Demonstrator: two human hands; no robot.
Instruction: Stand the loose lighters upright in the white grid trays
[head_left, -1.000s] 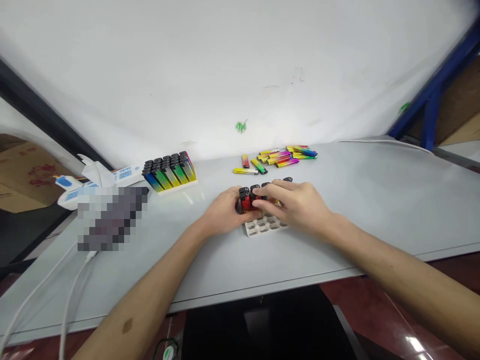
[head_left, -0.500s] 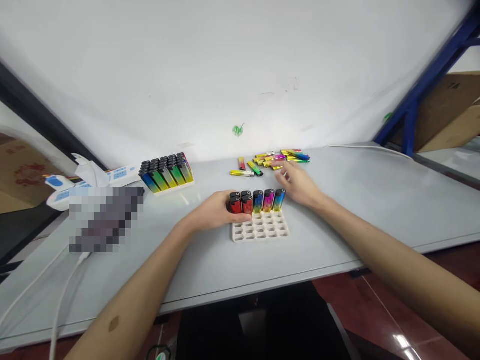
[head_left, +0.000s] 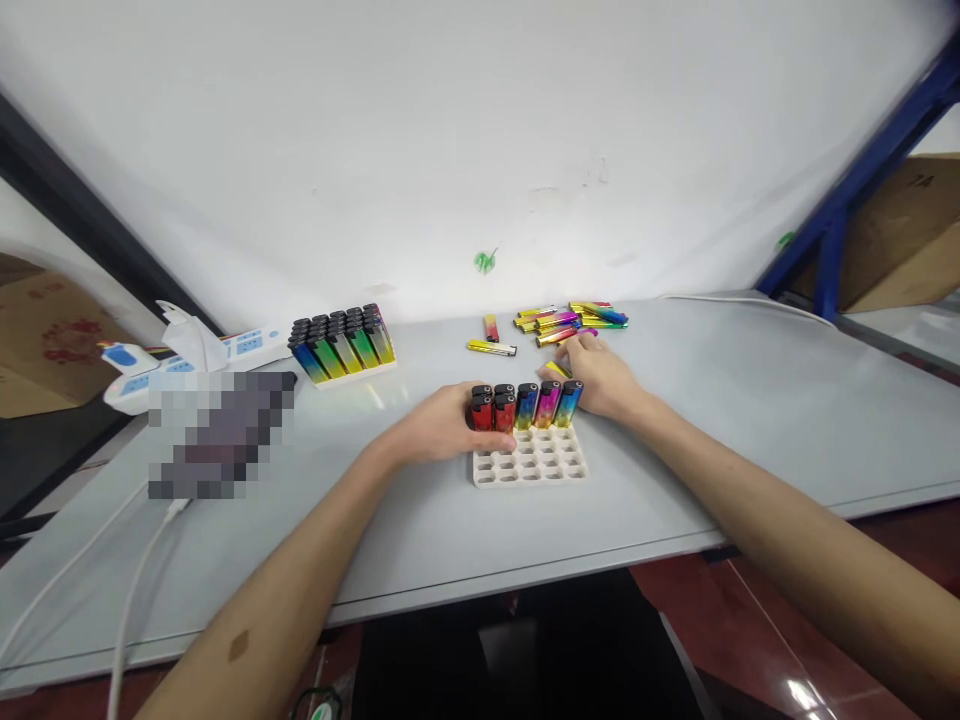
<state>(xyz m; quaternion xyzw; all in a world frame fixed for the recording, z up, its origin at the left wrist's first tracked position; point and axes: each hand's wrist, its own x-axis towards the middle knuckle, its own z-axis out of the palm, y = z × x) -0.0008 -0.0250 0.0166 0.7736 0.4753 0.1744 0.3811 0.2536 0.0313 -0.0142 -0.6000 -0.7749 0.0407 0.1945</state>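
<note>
A white tray (head_left: pixel 529 470) with rows of slots lies in front of me. In its back rows stand several upright lighters: red ones (head_left: pixel 505 412) at the left, then a blue one (head_left: pixel 527 405), a pink one (head_left: pixel 547 403) and another blue one (head_left: pixel 568 403). My left hand (head_left: pixel 442 425) is closed round the red lighters, thumb across their front just above the slots; its other fingertips are hidden behind them. Just behind the tray's right end, my right hand (head_left: pixel 592 372) pinches a yellow lighter (head_left: pixel 558 369), mostly covered by the fingers.
Several loose lighters (head_left: pixel 559 320) lie in a pile near the wall, with a yellow one (head_left: pixel 492 348) and a red one (head_left: pixel 491 327) to their left. A full lighter tray (head_left: pixel 345 379) stands back left. Beyond it are a power strip (head_left: pixel 251 345), a blurred-out dark device (head_left: pixel 240 430) and white cables (head_left: pixel 146 545).
My right hand has come down from the pile toward the tray, now with a lighter in it. The green lighter left of the pile is gone from its spot. My left hand stays put.
</note>
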